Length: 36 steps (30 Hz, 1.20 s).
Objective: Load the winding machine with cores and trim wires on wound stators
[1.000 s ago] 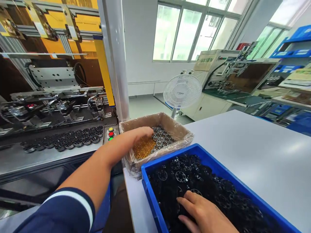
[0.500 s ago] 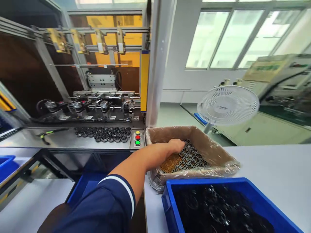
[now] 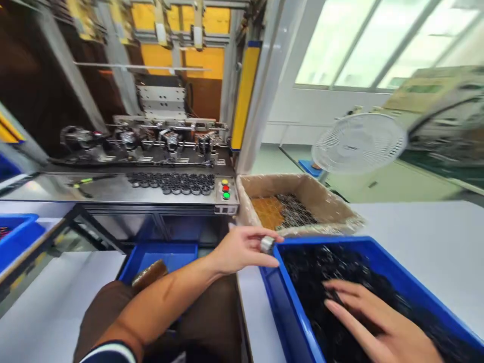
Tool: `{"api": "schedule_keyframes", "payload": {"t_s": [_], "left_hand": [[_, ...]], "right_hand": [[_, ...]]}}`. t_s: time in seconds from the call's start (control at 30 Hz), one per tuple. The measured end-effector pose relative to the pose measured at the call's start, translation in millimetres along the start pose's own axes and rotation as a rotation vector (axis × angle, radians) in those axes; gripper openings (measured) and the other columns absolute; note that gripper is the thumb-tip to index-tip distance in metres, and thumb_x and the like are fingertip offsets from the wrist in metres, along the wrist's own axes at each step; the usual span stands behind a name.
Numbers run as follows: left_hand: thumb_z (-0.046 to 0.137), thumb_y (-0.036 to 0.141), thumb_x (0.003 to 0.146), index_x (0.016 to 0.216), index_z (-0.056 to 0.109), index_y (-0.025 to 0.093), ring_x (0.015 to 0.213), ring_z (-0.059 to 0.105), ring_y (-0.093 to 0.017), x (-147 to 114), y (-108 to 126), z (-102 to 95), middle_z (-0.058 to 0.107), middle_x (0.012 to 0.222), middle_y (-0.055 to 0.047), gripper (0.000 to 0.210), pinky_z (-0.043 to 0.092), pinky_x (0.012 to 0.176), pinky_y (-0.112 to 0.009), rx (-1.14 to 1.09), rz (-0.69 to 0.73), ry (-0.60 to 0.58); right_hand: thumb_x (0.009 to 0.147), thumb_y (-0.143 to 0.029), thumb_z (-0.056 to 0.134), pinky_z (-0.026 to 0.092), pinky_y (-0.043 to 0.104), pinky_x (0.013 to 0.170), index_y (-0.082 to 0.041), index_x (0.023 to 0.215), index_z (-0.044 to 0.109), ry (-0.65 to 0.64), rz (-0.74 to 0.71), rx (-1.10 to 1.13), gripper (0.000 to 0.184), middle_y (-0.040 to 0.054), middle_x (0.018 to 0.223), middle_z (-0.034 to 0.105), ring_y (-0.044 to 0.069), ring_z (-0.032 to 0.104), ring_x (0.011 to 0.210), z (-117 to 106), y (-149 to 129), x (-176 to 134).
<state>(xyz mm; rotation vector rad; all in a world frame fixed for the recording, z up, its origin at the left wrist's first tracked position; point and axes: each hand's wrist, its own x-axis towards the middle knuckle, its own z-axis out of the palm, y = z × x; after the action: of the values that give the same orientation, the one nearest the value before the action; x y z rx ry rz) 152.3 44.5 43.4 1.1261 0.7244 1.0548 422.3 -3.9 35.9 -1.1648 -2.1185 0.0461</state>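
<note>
- Metal piece [image 3: 267,245], small and silvery, sits pinched between the thumb and fingers of our left hand [image 3: 242,250], which is closed only as far as the piece allows.
- We have this hand at the near-left corner of the carton and beside the rim of a blue bin [image 3: 282,297]; whether its fingertips touch that rim, we cannot tell.
- Our right hand [image 3: 378,315] is inside the bin's outline, over black parts [image 3: 340,262], with thumb and fingers a narrow gap apart. Something dark shows between them, but we cannot tell whether we grip it or merely touch it.
- Between the two hands runs the bin's left wall, so the silvery piece is to the left of the black parts.
- Just beyond the bin we see a plastic-lined carton [image 3: 317,196], holding yellow rings [image 3: 266,209] on the left and grey rings [image 3: 298,212] on the right.
- Left of the carton are three buttons [image 3: 226,188], then black rings [image 3: 177,183] on a metal ledge [image 3: 108,190].
- Farther off, past the carton, we see a white fan [image 3: 359,142].
</note>
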Motion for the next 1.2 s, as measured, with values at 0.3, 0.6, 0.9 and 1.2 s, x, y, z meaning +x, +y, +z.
{"api": "schedule_keyframes", "payload": {"t_s": [0.3, 0.6, 0.9, 1.2], "left_hand": [[0.096, 0.013, 0.039, 0.091, 0.077, 0.015, 0.063, 0.066, -0.012, -37.0, -23.8, 39.3, 0.078, 0.088, -0.006, 0.055, 0.059, 0.066, -0.026, -0.131, -0.094, -0.039], [0.097, 0.024, 0.041, 0.089, 0.079, 0.019, 0.075, 0.074, -0.019, -39.0, -33.2, 69.4, 0.079, 0.080, -0.004, 0.051, 0.062, 0.074, -0.027, -0.125, -0.020, -0.105], [0.096, 0.017, 0.044, 0.089, 0.079, 0.020, 0.075, 0.075, -0.020, -41.7, -31.8, 67.5, 0.080, 0.082, -0.004, 0.048, 0.062, 0.072, -0.026, -0.155, -0.051, -0.080], [0.096, 0.016, 0.042, 0.089, 0.079, 0.019, 0.074, 0.075, -0.018, -41.6, -31.7, 66.0, 0.080, 0.079, -0.004, 0.050, 0.060, 0.072, -0.023, -0.218, -0.137, -0.092]], "right_hand": [[0.087, -0.005, 0.059, 0.064, 0.032, 0.077, -0.017, 0.098, 0.068, 0.034, -0.247, 0.102, 0.019, 0.0148, 0.111, 0.069, 0.022, 0.070, 0.098, -16.0, -59.1, -4.8], [0.085, -0.005, 0.061, 0.061, 0.035, 0.076, -0.018, 0.090, 0.068, 0.132, -0.248, 0.163, 0.016, 0.0102, 0.099, 0.064, 0.021, 0.065, 0.092, -17.1, -61.3, -9.4], [0.087, -0.006, 0.062, 0.062, 0.037, 0.077, -0.019, 0.115, 0.058, 0.104, -0.245, 0.201, 0.031, 0.0087, 0.096, 0.066, 0.021, 0.067, 0.093, -14.5, -58.5, -6.8], [0.091, -0.011, 0.061, 0.061, 0.036, 0.077, -0.014, 0.115, 0.059, 0.081, -0.336, 0.131, 0.025, 0.0111, 0.097, 0.066, 0.021, 0.066, 0.094, -12.9, -54.4, -4.7]]}}
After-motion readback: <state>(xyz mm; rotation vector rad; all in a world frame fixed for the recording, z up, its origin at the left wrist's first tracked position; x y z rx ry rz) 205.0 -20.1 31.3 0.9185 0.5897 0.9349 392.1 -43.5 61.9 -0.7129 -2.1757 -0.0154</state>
